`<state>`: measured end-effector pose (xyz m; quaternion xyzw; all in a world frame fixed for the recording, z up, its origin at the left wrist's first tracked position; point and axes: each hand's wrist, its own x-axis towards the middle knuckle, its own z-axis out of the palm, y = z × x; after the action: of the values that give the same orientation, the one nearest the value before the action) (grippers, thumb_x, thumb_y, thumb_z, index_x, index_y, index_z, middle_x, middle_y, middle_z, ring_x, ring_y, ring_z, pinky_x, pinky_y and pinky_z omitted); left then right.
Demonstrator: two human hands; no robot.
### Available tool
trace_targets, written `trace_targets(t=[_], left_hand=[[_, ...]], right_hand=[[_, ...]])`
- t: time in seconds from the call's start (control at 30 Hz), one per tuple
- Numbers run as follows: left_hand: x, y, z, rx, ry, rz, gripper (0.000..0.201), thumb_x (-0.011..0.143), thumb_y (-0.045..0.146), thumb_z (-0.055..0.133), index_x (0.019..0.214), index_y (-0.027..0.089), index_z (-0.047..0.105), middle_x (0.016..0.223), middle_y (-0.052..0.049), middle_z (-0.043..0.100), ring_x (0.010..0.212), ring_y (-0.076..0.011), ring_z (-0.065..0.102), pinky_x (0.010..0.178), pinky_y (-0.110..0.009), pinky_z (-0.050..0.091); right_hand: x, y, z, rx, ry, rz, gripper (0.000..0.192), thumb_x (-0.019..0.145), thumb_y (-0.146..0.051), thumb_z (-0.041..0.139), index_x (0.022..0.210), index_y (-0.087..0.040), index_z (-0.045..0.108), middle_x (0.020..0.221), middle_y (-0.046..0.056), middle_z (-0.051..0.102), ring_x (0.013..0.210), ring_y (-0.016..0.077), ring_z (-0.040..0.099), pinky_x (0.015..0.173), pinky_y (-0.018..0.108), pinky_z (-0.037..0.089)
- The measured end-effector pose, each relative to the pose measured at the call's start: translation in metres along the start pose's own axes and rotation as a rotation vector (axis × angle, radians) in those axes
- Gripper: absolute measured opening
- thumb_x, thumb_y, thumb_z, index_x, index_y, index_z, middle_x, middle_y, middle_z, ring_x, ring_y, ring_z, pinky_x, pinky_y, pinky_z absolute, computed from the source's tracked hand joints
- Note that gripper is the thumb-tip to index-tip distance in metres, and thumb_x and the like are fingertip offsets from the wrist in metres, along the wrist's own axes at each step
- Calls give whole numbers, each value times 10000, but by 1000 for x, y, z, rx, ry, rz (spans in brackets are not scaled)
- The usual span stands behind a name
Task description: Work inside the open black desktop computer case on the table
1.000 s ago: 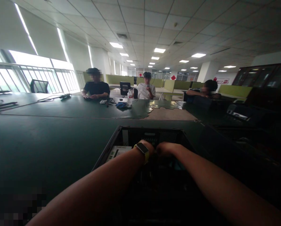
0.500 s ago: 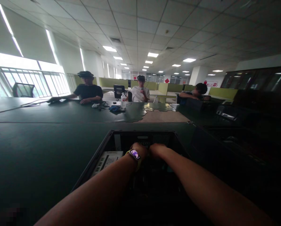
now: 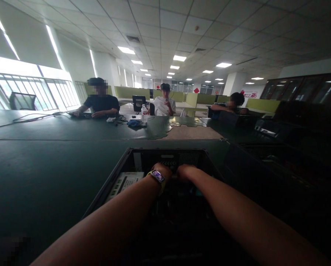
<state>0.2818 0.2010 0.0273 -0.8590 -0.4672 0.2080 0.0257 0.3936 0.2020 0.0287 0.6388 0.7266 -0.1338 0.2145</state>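
Note:
An open black computer case [image 3: 118, 166] lies on the dark green table [image 3: 43, 166] right in front of me. Both my arms reach into it. My left hand [image 3: 165, 170], with a lit watch on a yellow strap at the wrist, and my right hand [image 3: 186, 171] sit side by side deep in the case near its far wall with the vent grille [image 3: 189, 159]. Their fingers point down into the dark interior and are hidden, so what they touch cannot be made out. A white labelled part [image 3: 123, 181] lies inside the case at the left.
Three people sit at the far side of the table. In front of them lie cables, a blue cloth [image 3: 134, 123] and a water bottle [image 3: 144, 113]. Dark equipment [image 3: 265, 131] fills the right side. An office chair [image 3: 22, 100] stands by the windows at the left.
The view has tilted up a little and shifted. My hands stay together deep in the case. The watch face has lit up. The person at the far left reached an arm out along the table.

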Motion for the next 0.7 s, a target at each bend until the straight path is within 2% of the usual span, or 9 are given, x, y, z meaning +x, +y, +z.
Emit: trace_targets(t=[0.23, 0.37, 0.53, 0.7], left_hand=[[-4, 2, -4, -8, -32, 5, 288, 851, 162, 478, 1074, 146, 659, 1148, -182, 636, 1060, -336, 590, 836, -471, 499], [-5, 3, -5, -10, -48, 13, 300, 851, 152, 469, 1088, 126, 652, 1167, -183, 626, 1070, -335, 584, 842, -465, 500], [-7, 3, -8, -13, -55, 32, 313, 853, 183, 479, 1120, 143, 636, 1183, -182, 618, 1074, -319, 584, 847, -462, 501], [-5, 2, -7, -16, -53, 34, 311, 835, 189, 515, 1118, 162, 642, 1160, -185, 629, 1050, -319, 595, 850, -464, 497]], right_hand=[[6, 4, 4, 25, -3, -4, 427, 693, -208, 664, 1120, -224, 652, 1192, 78, 610, 1077, 262, 574, 851, 352, 490], [7, 6, 4, 28, 2, -18, 370, 721, -268, 648, 1086, -207, 670, 1161, 82, 627, 1041, 253, 593, 835, 334, 492], [-2, 9, -2, 38, 23, -38, 362, 717, -321, 659, 1059, -205, 679, 1122, 70, 646, 991, 224, 612, 789, 272, 492], [-9, 17, -11, 40, 34, 19, 337, 656, -305, 696, 974, -194, 702, 1000, 77, 680, 891, 238, 637, 710, 280, 501]])
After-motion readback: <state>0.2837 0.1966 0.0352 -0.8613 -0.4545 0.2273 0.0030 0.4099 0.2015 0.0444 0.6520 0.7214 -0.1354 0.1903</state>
